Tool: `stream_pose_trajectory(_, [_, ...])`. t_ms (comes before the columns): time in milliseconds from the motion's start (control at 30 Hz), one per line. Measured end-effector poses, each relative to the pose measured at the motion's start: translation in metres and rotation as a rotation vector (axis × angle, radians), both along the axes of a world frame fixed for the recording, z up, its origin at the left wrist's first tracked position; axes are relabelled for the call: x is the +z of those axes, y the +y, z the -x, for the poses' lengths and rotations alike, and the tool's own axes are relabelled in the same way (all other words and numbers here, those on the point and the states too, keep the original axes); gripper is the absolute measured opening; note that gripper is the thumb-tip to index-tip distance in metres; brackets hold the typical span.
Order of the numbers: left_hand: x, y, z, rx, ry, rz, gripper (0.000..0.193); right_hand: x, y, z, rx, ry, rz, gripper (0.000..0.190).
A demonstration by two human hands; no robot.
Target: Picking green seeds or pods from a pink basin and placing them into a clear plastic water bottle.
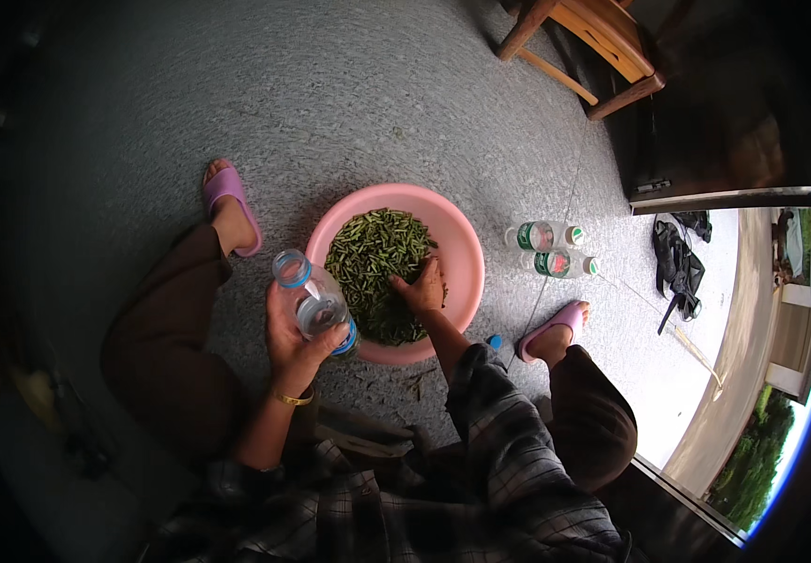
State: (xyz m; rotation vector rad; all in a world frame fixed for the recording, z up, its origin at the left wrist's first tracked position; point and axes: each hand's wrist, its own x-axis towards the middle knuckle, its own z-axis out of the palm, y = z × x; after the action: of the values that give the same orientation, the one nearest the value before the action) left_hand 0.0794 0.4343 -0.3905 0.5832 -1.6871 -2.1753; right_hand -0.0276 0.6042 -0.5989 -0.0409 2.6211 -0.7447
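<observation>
My left hand (pixel 293 345) is wrapped around a clear plastic bottle (pixel 317 302) with a blue label and an uncapped mouth, held tilted over the left rim of a pink plastic basin (pixel 474 281). Cut green stem pieces (pixel 377 246) fill much of the basin. Inside it, my right hand (pixel 423 288) reaches into the stems near the right side, thumb spread; its fingertips are partly hidden, so whether it grips any stems cannot be told. What the bottle contains is unclear.
Two capped clear bottles (pixel 543 236) with green labels lie side by side right of the basin. A blue bottle cap (pixel 494 342) is on the floor near my right foot. A wooden chair (pixel 602 35) stands at the upper right, and a black strapped item (pixel 676 267) lies by the doorway.
</observation>
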Motion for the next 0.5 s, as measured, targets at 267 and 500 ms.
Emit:
stream_pose_trajectory(267, [-0.005,0.003,-0.004,-0.035,-0.035,0.036,0.082,0.001,-0.014,-0.033,-0.119,0.044,0.309,0.036])
stream_pose_trajectory(500, [-0.021,0.002,-0.011,-0.125,0.0,0.254,0.083,0.108,0.0,-0.011,-0.553,-1.061,1.367,0.025])
